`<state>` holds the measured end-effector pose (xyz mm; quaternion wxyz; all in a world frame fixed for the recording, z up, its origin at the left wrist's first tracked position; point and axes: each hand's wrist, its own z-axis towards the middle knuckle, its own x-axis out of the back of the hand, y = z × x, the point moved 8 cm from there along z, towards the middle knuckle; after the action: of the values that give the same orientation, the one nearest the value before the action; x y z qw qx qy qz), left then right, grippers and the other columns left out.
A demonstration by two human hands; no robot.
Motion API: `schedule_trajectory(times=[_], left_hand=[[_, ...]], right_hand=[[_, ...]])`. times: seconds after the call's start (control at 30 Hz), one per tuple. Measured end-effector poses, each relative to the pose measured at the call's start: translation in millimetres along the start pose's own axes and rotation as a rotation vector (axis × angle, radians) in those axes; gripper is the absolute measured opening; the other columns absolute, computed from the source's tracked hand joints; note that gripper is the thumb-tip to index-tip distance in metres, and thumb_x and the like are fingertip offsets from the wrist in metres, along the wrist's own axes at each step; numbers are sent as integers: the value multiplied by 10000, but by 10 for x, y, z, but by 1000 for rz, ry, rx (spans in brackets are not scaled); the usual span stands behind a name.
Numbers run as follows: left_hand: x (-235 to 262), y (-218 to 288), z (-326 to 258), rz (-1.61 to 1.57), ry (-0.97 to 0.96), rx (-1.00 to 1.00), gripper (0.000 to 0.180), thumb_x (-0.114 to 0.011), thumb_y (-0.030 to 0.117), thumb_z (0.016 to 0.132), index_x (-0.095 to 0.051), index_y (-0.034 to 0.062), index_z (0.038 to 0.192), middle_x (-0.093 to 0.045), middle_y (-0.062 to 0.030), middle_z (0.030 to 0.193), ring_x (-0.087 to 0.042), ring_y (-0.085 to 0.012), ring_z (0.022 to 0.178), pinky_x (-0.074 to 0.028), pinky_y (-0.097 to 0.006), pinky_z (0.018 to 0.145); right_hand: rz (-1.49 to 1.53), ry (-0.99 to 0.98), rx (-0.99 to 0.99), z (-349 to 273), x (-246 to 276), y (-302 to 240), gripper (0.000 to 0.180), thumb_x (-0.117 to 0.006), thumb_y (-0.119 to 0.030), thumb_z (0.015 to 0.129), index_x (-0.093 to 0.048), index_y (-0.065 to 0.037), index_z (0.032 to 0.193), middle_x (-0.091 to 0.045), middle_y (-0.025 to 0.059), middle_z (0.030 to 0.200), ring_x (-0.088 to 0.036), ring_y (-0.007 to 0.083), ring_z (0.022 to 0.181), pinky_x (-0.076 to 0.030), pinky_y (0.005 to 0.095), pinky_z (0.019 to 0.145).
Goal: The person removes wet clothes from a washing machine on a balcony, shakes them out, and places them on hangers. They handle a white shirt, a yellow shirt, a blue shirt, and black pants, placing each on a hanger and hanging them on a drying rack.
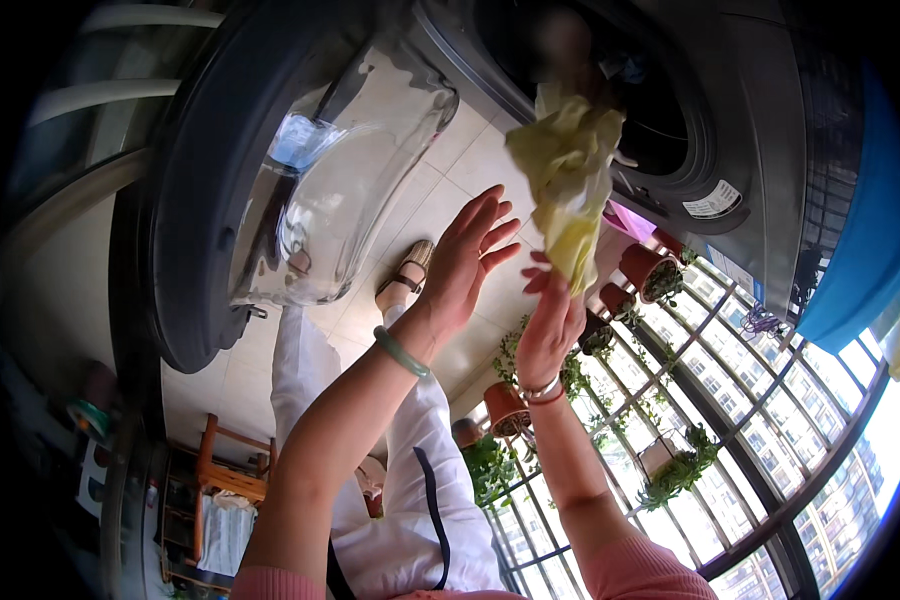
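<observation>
At 1 o'clock, yellow cloth (pixel 567 175) hangs half out of washer drum (pixel 660 110), right hand (pixel 548 325) touching its lower edge, left hand (pixel 467 258) open beside it; loading looks unfinished, door (pixel 270 170) open.

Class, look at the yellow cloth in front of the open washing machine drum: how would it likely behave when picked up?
The yellow cloth is probably floppy: it hangs in crumpled folds above the right hand. It seems light, since it drapes loosely rather than pulling straight. It is unlikely to roll or break, being soft fabric.
</observation>
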<state>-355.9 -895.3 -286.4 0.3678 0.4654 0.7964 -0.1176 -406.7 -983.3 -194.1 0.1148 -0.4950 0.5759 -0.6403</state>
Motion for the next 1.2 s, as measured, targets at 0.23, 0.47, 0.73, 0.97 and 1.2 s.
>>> schedule_trajectory(times=[0.23, 0.47, 0.73, 0.97, 1.2], left_hand=[[-658, 384, -340, 393, -30, -108, 282, -593, 209, 930, -560, 7, 1124, -609, -21, 908, -549, -68, 778, -471, -248, 707], [-921, 558, -1733, 884, -174, -285, 310, -566, 148, 962, -562, 23, 1246, -654, -94, 1061, -623, -148, 946, -482, -280, 847], [-1156, 681, -2690, 935, -451, -84, 370, -558, 129, 967, -517, 38, 1324, -639, -85, 1181, -606, -143, 1065, -472, -280, 924], [-1525, 751, -3928, 1071, -864, 51, 432, -600, 124, 915, -518, 105, 1338, -658, -144, 1118, -651, -272, 998, -494, -320, 876], [-1884, 1141, -4423, 1235, -792, -47, 402, -613, 134, 924, -534, 48, 1308, -676, -126, 1012, -653, -165, 920, -502, -288, 816]], right_hand=[[352, -250, -547, -1020, 48, 564, 283, -525, -159, 970, -574, 9, 1191, -624, 76, 1166, -593, 170, 1009, -422, 284, 932], [1246, -230, -707, -418, 163, -54, 536, -376, -446, 1016, -442, -22, 1338, -562, 109, 1273, -588, 209, 1109, -492, 351, 931], [1238, 93, -282, -758, 674, -918, 255, -461, -127, 989, -522, -32, 1218, -640, 86, 1004, -666, 170, 815, -576, 271, 708], [1249, 404, -393, -1637, 1213, -2030, 287, -380, -242, 1027, -526, -47, 1179, -627, 107, 1075, -627, 196, 988, -533, 360, 882], [957, 528, -49, -2221, 2000, -2668, 294, -373, -260, 1034, -527, -48, 1169, -608, 102, 1146, -601, 190, 1047, -502, 360, 923]])
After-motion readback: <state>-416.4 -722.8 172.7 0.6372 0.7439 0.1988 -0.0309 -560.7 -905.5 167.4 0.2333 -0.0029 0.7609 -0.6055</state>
